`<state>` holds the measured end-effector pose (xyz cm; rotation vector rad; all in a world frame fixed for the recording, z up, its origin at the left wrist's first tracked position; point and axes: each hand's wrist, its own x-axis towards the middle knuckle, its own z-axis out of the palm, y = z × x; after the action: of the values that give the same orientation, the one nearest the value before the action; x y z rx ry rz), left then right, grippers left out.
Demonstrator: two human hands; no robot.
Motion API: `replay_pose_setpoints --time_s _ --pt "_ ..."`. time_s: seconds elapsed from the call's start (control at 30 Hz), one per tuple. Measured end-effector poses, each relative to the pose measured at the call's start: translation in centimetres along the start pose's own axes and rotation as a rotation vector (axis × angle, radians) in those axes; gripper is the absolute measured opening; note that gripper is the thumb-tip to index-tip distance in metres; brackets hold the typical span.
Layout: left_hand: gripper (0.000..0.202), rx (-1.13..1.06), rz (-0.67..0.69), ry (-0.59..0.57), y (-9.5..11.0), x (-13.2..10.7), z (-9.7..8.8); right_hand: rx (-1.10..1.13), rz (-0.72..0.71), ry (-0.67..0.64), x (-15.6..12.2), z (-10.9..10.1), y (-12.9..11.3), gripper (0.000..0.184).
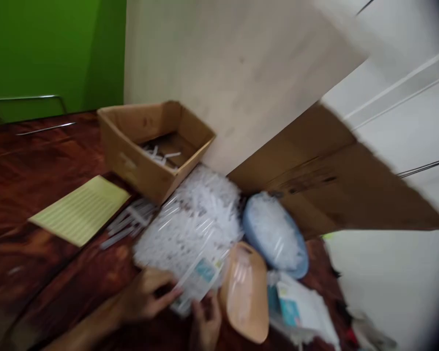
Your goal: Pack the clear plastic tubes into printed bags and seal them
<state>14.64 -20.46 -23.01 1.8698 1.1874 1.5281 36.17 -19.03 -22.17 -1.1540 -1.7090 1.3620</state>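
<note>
In the head view, my left hand [149,293] pinches the left edge of a clear plastic packet [199,278] with a teal and white label. My right hand [208,317] grips the packet's lower edge, its fingers closed and slightly blurred. The packet is tilted in front of a large heap of small white plastic pieces [193,219]. Close to my right hand lies an orange tray [261,312] with clear and white pieces in it. Whether the packet has anything inside cannot be made out.
Behind the heap stands an open cardboard box [131,168] holding white strips. A yellow lined sheet [81,209] and loose white strips [131,219] lie left. To the right are a blue basin [302,265] of white pieces, more teal-labelled packets [292,304] and a cardboard panel [314,175].
</note>
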Motion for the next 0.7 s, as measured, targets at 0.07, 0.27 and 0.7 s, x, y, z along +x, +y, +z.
replay_pose_setpoints --time_s 0.07,0.27,0.7 --pt "0.024 0.011 -0.061 -0.118 -0.2 -0.3 -0.4 0.146 0.061 0.292 -1.2 1.7 1.1 0.032" --pt "0.021 -0.008 -0.26 -0.229 0.4 0.6 -0.7 0.38 0.188 0.464 -1.2 2.9 2.7 0.028" --pt "0.029 -0.281 -0.777 -0.039 3.3 5.6 -2.8 0.597 0.09 0.197 2.0 1.6 -4.3 0.032"
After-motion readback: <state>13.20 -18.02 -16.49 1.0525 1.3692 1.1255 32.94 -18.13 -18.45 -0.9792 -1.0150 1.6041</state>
